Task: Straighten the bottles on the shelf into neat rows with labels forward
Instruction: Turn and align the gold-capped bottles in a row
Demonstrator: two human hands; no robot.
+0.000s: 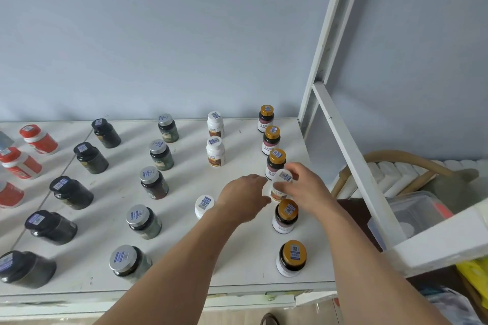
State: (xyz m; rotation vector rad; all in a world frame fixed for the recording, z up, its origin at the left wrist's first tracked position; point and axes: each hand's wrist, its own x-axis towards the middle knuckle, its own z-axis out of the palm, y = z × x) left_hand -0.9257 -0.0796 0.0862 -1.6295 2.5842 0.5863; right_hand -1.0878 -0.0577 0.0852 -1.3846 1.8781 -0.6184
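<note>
pale blue wall behind the shelf. right hand has its grip round a white-capped bottle, likely turning its label forward; left hand hovers relaxed beside, amid gold-capped bottles in rows.

Showing on shelf: five gold-capped bottles, five silver-capped, five black, four white, perhaps three red.

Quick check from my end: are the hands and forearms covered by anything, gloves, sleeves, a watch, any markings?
Nothing worn that shows. The left hand and right hand are both bare, with no gloves, rings or watch visible. Both forearms are bare up to the frame's lower edge, so no sleeve shows. No tape, cables or markings on either arm.
</note>
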